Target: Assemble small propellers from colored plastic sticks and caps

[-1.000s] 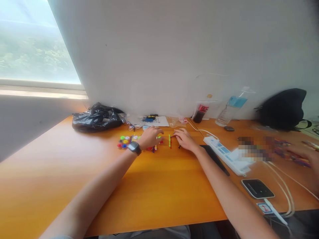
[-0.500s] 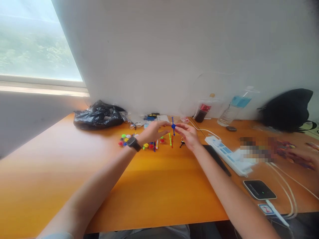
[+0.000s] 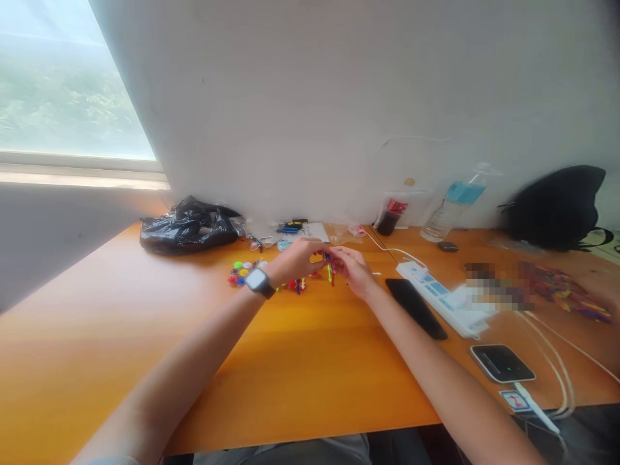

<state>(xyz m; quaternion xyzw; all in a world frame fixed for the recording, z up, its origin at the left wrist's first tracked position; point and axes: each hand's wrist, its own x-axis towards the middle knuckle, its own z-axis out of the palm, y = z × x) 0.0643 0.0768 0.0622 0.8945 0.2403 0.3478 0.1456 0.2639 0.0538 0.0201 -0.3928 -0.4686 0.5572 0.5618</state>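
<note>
My left hand (image 3: pixel 300 259), with a watch (image 3: pixel 259 281) on its wrist, curves its thumb and fingertips around a small blue plastic arrow piece (image 3: pixel 328 258). From the other side my right hand (image 3: pixel 354 272) pinches the same piece; the fingers partly hide it. Just below the fingertips, a green arrow (image 3: pixel 330 274) and a red arrow (image 3: pixel 333 279) show on the table. Left of my hands lie several coloured round pieces (image 3: pixel 238 274), partly covered by my left wrist. A small white arrow (image 3: pixel 376 274) is to the right of my right hand.
A black plastic bag (image 3: pixel 191 226) sits at the back left. On the right are a black phone (image 3: pixel 416 309), a white power strip (image 3: pixel 440 298), cables, a device (image 3: pixel 502 363), a clear bottle (image 3: pixel 448 210), a dark drink bottle (image 3: pixel 390 218) and a black bag (image 3: pixel 557 206).
My hands have come closer together and the blue arrow piece has moved slightly left and down. My left fingertips now close at the piece. The white arrow right of my hand shows now.
</note>
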